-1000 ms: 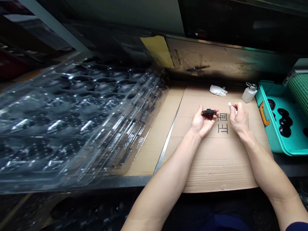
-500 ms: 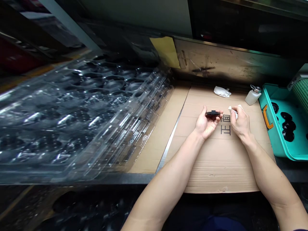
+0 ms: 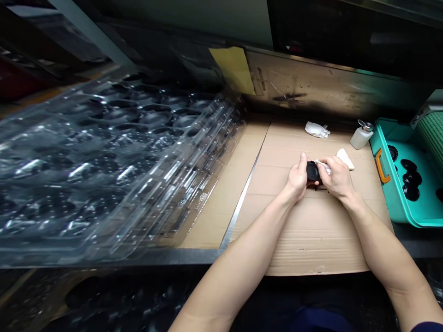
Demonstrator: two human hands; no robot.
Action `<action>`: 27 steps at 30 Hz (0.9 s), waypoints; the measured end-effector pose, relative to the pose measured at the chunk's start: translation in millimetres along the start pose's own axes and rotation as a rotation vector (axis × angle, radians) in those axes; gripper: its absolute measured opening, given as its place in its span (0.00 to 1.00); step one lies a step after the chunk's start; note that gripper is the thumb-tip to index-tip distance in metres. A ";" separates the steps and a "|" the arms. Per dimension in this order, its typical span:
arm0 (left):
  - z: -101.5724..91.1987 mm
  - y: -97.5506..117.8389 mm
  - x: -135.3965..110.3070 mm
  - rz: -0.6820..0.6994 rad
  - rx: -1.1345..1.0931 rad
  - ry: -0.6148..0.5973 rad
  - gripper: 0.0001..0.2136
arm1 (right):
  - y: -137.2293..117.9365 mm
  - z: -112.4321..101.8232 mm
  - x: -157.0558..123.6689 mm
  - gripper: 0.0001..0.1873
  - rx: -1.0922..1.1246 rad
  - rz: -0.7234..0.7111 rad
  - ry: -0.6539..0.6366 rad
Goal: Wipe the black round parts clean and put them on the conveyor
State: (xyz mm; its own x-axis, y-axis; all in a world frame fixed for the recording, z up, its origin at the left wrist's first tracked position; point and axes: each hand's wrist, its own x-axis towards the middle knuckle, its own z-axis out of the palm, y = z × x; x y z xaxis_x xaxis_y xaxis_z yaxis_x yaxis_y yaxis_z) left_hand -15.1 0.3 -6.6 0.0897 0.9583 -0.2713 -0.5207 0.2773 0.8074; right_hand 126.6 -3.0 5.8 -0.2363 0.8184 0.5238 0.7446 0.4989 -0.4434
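My left hand is closed round a small round black part, its smooth face turned toward me and the thumb pointing up. Pinched in my right hand is a white cloth, pressed at the part's right edge; a wider white flap of what looks like the same cloth sticks out behind the knuckles. Both hands are above a cardboard sheet, and they hide most of the black printed marks on it. The part's far side is out of sight.
Stacked clear plastic trays with round pockets fill the left. Behind my hands are a crumpled white wipe and a white pump bottle. To the right stands a teal bin with an orange handle, holding several black round parts.
My right hand has moved left with the cloth and now meets the black part. My left hand has tipped the part from edge-on to face-on.
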 end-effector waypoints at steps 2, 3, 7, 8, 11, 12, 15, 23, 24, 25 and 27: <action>-0.1 -4.6 0.1 0.044 0.051 -0.003 0.29 | 0.7 2.9 -1.4 0.12 -0.055 -0.032 -0.032; -0.4 -6.3 0.1 0.056 0.068 -0.006 0.29 | 1.2 3.5 -1.8 0.12 -0.085 -0.040 -0.047; -1.2 -10.3 -0.1 0.088 0.143 -0.022 0.30 | 1.0 1.7 -2.0 0.13 -0.203 -0.056 -0.106; -1.1 -11.2 -0.1 0.098 0.164 -0.025 0.31 | 0.2 1.1 -1.8 0.13 -0.237 -0.062 -0.115; -0.8 -14.6 0.9 0.145 0.216 -0.044 0.32 | -2.6 2.1 -1.4 0.13 -0.335 -0.081 -0.116; -1.0 -15.9 1.5 0.174 0.238 -0.037 0.32 | -3.3 3.4 -1.3 0.14 -0.354 -0.088 -0.108; -2.1 -18.9 3.3 0.291 0.321 0.043 0.31 | -3.4 8.7 -1.4 0.14 -0.355 -0.120 -0.073; 2.3 -16.3 -1.0 0.206 0.290 0.036 0.31 | 5.5 15.6 -5.3 0.11 -0.297 -0.104 -0.051; 2.8 -16.1 -1.4 0.217 0.291 0.036 0.31 | 5.9 15.4 -5.5 0.11 -0.291 -0.107 -0.045; 3.0 -16.0 -1.5 0.233 0.292 0.033 0.31 | 6.1 15.0 -5.5 0.11 -0.285 -0.111 -0.037; 2.6 -15.8 -1.3 0.251 0.286 0.021 0.31 | 6.4 14.4 -5.4 0.12 -0.276 -0.117 -0.025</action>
State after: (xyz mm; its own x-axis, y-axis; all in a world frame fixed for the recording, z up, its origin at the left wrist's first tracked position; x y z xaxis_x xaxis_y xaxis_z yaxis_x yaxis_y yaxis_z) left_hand -4.7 -5.2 -17.7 -0.0297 0.9981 -0.0544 -0.2656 0.0446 0.9631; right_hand 123.7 -0.1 -10.4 -0.3429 0.7686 0.5401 0.8523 0.4963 -0.1651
